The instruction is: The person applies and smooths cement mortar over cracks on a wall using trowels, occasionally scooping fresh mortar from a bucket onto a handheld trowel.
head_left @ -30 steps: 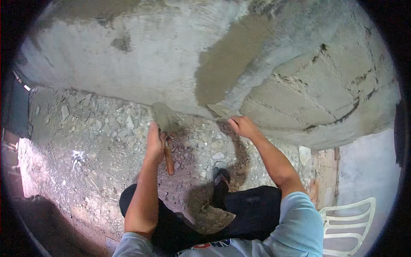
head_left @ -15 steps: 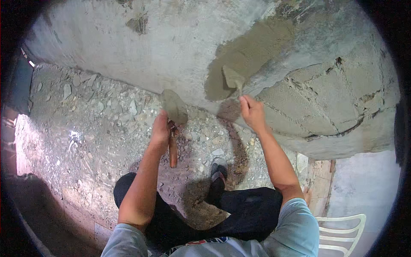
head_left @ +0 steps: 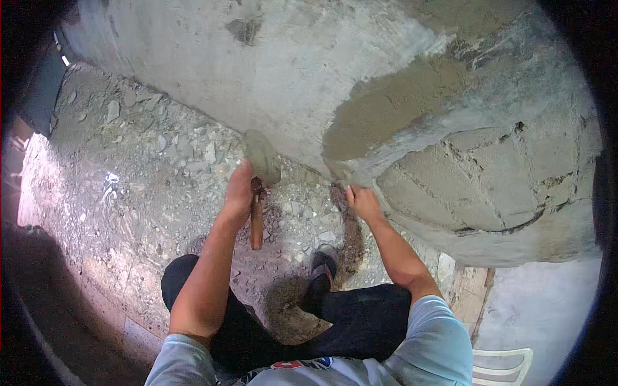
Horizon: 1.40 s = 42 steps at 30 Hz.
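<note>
My left hand point(head_left: 240, 188) is closed around a trowel point(head_left: 257, 225). The tool's wooden handle points down toward me, and its rounded blade is coated with grey mortar point(head_left: 263, 156). To the right, my right hand point(head_left: 365, 202) grips a small trowel point(head_left: 340, 172) at the foot of the wall. That blade blends with the grey surface there, so its exact contact is hard to make out. Above it, a damp brown-grey patch of mortar point(head_left: 393, 106) spreads up the wall point(head_left: 290, 71).
Rubble and stone chips point(head_left: 154, 141) cover the floor along the wall. A rough, cracked mortar area point(head_left: 489, 174) bulges on the right. My sandalled foot point(head_left: 324, 264) stands between my arms. A pale plastic chair point(head_left: 505, 367) is at lower right.
My right hand has moved down and slightly left with the small trowel, from the damp patch to the wall's foot. My left hand stays nearly in place. The view has shifted a little.
</note>
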Each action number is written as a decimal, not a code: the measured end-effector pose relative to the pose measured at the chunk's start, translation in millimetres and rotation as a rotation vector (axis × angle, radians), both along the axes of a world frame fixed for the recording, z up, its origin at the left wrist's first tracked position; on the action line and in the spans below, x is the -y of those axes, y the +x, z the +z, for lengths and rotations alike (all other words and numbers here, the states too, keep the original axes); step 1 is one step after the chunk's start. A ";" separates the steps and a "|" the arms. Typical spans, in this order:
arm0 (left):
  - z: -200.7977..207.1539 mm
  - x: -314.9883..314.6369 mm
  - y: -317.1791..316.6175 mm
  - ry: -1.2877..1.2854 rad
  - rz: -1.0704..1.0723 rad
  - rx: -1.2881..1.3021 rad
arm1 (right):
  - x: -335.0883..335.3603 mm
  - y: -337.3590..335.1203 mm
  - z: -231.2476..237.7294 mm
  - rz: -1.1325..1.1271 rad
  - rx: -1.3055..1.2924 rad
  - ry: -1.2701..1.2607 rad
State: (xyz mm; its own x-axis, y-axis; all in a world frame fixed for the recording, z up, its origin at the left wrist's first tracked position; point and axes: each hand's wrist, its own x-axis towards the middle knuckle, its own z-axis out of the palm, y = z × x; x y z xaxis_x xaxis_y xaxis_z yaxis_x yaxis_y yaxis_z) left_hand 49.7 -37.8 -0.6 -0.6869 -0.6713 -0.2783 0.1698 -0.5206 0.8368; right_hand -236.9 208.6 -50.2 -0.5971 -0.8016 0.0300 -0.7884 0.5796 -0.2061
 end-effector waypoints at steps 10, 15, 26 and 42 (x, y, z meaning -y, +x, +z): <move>5.3 -1.7 -8.9 0.029 -0.023 -0.101 | 31.5 19.2 68.8 0.118 -0.151 0.328; -18.0 4.4 -13.5 -0.008 -0.122 -0.058 | 42.4 19.6 140.5 0.140 -0.295 0.199; 1.7 -13.4 -34.6 0.108 -0.110 -0.145 | 44.5 30.6 305.2 0.018 -0.392 -0.476; -6.7 -5.2 -7.3 0.051 -0.096 -0.009 | 20.7 3.6 23.0 0.068 -0.058 0.330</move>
